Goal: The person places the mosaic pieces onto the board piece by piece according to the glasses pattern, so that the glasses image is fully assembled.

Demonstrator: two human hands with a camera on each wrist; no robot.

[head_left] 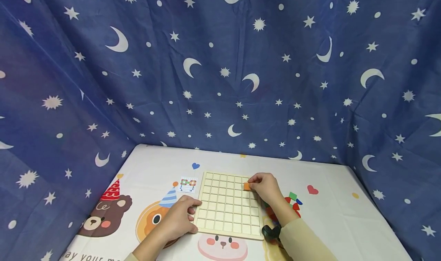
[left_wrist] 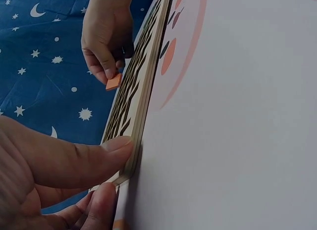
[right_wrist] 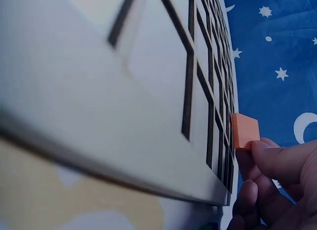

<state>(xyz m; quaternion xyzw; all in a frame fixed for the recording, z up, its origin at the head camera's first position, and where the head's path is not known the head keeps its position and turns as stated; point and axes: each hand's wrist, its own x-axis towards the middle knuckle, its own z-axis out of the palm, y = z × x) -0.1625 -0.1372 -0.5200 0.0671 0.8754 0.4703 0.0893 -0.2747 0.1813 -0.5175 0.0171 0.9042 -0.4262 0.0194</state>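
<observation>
My right hand [head_left: 267, 187] pinches a small orange square tile [head_left: 246, 186] between thumb and fingers, over the far right part of a pale wooden grid board [head_left: 220, 230]. In the right wrist view the orange tile [right_wrist: 246, 131] is at the fingertips, close against the grid's edge. My left hand [head_left: 179, 218] holds the board at its near left corner, thumb by the corner and a finger on the left side. The left wrist view has that thumb on the rim of the board [left_wrist: 148, 93], with other fingertips just below the corner.
A small card [head_left: 187, 185] with a coloured pattern lies left of the board's far corner. Red, green and blue pieces [head_left: 293, 196] are heaped to the right, partly behind my right forearm. A starry blue curtain [head_left: 220, 111] closes off the table's back and sides.
</observation>
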